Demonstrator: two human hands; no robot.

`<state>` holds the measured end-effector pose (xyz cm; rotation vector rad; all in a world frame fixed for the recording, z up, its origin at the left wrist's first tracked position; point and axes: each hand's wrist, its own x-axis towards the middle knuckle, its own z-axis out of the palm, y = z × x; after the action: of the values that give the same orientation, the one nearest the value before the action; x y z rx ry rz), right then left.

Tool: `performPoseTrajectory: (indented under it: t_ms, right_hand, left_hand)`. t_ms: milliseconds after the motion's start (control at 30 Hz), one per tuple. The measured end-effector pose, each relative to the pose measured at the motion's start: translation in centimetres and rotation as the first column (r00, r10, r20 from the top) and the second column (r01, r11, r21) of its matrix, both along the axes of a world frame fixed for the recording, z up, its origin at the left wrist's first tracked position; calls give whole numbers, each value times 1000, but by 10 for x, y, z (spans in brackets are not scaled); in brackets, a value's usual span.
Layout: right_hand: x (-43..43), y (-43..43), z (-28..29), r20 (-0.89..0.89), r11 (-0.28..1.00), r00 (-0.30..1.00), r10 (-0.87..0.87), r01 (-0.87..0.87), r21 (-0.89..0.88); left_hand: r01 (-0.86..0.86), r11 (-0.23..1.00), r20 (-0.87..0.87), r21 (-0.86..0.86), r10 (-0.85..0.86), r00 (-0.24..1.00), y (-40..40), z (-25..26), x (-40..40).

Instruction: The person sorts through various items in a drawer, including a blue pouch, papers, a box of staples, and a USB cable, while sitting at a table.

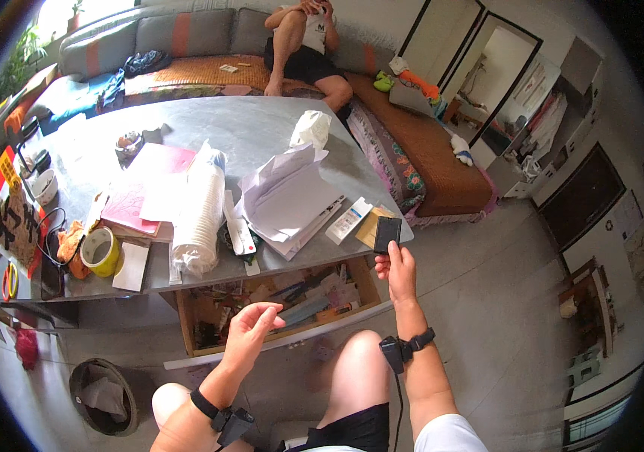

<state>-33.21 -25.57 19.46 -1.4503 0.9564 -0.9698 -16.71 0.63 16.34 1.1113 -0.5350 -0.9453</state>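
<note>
A small black rectangular object [388, 233] is pinched between the thumb and fingers of my right hand [401, 270], at the right front corner of the grey table [254, 124]. My left hand [252, 330] hovers over the front of an open drawer [189, 316], its fingers loosely bent and nothing visible in them. Inside the drawer lie many mixed small items, among them a long grey-blue item [306, 309]. Behind the black object a tan envelope-like piece [374, 226] and a white box with a blue mark [350, 220] rest on the tabletop.
Folded papers [282, 198], a wrapped stack of cups [200, 209], pink booklets [130, 206], a yellow tape roll [100, 251] and scissors [11, 281] lie on the table. A bin [104, 395] stands at lower left. A person [310, 56] sits on the sofa [192, 39] beyond.
</note>
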Motion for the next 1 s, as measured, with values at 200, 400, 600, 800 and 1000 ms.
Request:
performPoseTrajectory:
  t_ms: [200, 400, 600, 800, 1000]
  right_hand:
    - [11, -28, -10, -53, 991, 998, -13, 20, 133]
    - [22, -35, -2, -212, 1000, 977, 17, -16, 8]
    - [24, -13, 12, -108, 982, 989, -101, 82, -168]
    - [8, 45, 18, -57, 891, 890, 453, -450, 58]
    - [34, 118, -44, -731, 347, 534, 425, -842, -414]
  left_hand:
    - [4, 1000, 25, -13, -4, 1000, 0, 3, 1]
    - [-22, 1000, 3, 14, 22, 1000, -1, 6, 5]
    - [-71, 995, -19, 66, 72, 997, -4, 1, 16]
    - [-117, 975, -4, 191, 120, 993, -9, -12, 29]
    - [-16, 934, 49, 357, -1, 999, -4, -18, 31]
